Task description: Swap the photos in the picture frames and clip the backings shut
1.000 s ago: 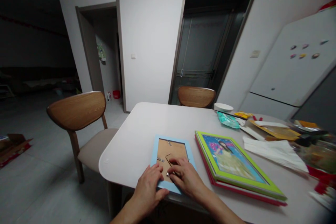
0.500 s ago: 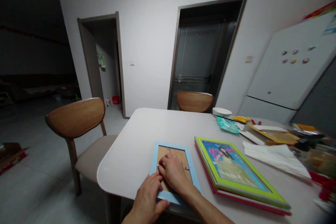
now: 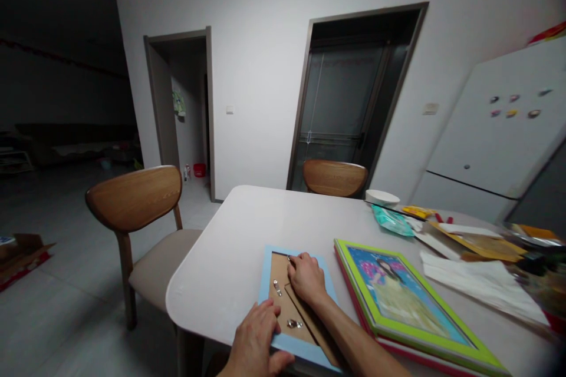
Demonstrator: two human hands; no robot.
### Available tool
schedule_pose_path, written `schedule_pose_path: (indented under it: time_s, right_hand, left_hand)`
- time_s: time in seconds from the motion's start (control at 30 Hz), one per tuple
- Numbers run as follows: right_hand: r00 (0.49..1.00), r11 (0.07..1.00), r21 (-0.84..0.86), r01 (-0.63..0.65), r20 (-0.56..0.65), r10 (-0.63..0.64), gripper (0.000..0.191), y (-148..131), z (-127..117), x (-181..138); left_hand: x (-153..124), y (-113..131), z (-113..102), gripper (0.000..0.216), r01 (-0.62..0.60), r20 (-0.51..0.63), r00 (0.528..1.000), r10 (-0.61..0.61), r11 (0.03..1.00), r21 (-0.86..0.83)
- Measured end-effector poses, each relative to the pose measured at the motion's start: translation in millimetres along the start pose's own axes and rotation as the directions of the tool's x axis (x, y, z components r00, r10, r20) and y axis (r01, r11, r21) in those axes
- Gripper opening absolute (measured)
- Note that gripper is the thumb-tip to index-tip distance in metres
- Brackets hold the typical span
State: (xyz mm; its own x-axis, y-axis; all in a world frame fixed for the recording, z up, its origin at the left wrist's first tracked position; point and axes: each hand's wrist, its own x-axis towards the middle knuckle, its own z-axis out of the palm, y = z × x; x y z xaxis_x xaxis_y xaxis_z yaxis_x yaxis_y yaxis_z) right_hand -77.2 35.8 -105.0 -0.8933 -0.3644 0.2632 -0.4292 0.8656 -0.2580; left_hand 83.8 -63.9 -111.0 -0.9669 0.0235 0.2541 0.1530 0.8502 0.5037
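Note:
A light blue picture frame (image 3: pixel 266 274) lies face down on the table, its brown backing board (image 3: pixel 279 305) showing. My left hand (image 3: pixel 257 339) holds the frame's near left corner, fingers on the left border and thumb by the near edge. At the far end of the board, the bent fingers of my right hand (image 3: pixel 308 278) are on a small metal clip (image 3: pixel 290 259), which they partly cover. Two more metal fittings are visible: a left clip (image 3: pixel 277 288) and a near clip (image 3: pixel 294 324). My right hand and forearm hide the frame's right side.
Right of the blue frame lies a stack topped by a green picture frame (image 3: pixel 366 294). Beyond it are white paper (image 3: pixel 475 277), a teal packet (image 3: pixel 391 220), a white bowl (image 3: pixel 382 198) and a brown envelope (image 3: pixel 477 240). A wooden chair (image 3: pixel 137 197) stands left of the table (image 3: pixel 207 283).
My right hand has moved from the left clip to the far clip, uncovering the left and near clips. My left hand stays at the near left corner. The head view has shifted slightly.

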Motion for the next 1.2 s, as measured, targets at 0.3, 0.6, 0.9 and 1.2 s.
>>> schedule_pose_path:
  time_s: [0.3,0.6,0.9,1.2]
  right_hand:
    - [0.979,0.989,-0.014,0.150,0.144,-0.147,0.038,12,-25,-8]
    - [0.969,0.980,-0.055,0.190,0.170,-0.178,0.028,40,-42,-28]
    - [0.969,0.980,0.075,0.183,0.156,-0.193,0.032,16,-51,-57]
    - [0.977,0.979,0.145,0.140,0.139,-0.160,0.035,9,-56,-60]
  left_hand:
    - [-3,-1,2,0.054,-0.007,-0.012,1.000,0.007,1.000,-0.026]
    - [-1,1,-5,0.046,-0.018,-0.021,1.000,0.017,0.998,-0.063]
    - [-1,2,4,0.035,-0.001,-0.074,0.997,-0.004,0.998,-0.061]
    - [1,3,-4,0.038,0.083,-0.137,0.980,-0.143,0.925,-0.370]
